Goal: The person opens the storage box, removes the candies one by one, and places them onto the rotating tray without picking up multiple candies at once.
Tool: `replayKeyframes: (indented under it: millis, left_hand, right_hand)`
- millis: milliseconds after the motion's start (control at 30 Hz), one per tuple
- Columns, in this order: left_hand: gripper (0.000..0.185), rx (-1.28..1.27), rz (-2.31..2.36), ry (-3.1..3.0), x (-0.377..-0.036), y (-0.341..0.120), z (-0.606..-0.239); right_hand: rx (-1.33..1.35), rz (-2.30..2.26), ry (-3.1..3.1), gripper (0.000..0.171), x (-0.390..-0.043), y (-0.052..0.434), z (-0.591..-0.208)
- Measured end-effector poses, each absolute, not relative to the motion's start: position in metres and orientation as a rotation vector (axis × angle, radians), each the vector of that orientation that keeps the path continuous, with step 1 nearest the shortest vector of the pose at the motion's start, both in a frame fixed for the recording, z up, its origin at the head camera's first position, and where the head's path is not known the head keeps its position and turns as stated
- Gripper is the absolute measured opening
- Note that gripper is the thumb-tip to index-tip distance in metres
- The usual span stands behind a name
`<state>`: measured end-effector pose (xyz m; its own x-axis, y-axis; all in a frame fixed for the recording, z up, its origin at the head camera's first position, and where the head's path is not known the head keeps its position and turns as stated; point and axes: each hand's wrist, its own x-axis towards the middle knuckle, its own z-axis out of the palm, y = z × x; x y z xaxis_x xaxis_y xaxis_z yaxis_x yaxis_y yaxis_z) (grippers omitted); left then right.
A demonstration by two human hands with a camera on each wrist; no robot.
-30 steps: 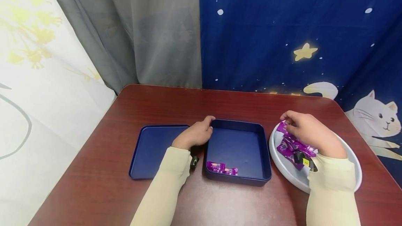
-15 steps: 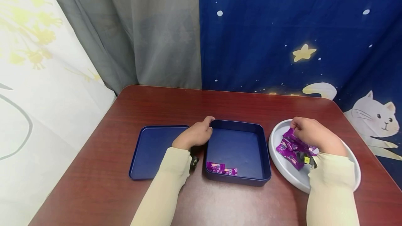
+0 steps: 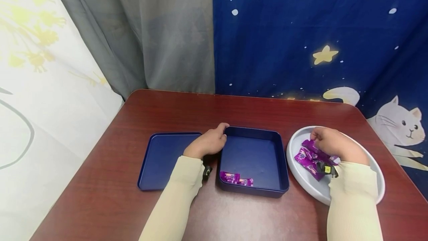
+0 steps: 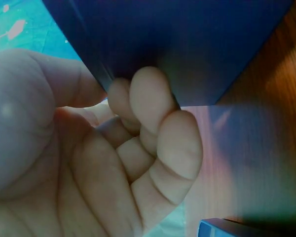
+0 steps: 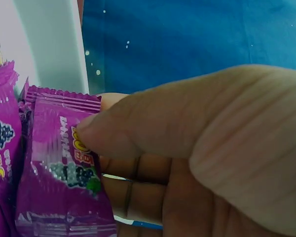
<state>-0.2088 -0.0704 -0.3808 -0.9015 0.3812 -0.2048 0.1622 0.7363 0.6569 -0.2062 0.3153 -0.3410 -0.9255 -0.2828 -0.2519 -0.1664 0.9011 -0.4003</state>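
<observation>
My left hand (image 3: 208,142) grips the left wall of an open dark blue box (image 3: 254,192). In the left wrist view, its fingertips (image 4: 180,143) press on the outer side of the box (image 4: 202,49), with the thumb at the edge. A few purple candy packets (image 3: 230,177) lie along the box's near left wall inside. Over the white round tray (image 3: 302,185), my right hand (image 3: 337,144) pinches a purple candy packet (image 5: 64,163) printed with grapes, its thumb on the front and the fingers behind. Several more packets (image 3: 309,164) lie in a pile under and beside that hand.
A flat dark blue lid (image 3: 164,159) lies left of the box, partly behind the left forearm. All of it stands on a reddish-brown wooden table (image 3: 234,112). Grey and blue curtains (image 3: 294,36) hang behind the table's far edge.
My right hand has moved down and slightly right from the tray's far rim into the packets, and its fingers have closed on one. My left hand and the box have stayed in place.
</observation>
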Motion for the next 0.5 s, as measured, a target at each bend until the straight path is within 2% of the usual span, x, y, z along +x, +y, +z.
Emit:
replayKeyframes:
  millis: [500]
  left_hand:
    - [0.047,0.418,0.936,2.606,-0.2083,-0.0702,-0.3785]
  right_hand:
    - [-0.283,-0.568,2.738,0.016,-0.2060,0.3176,-0.3429]
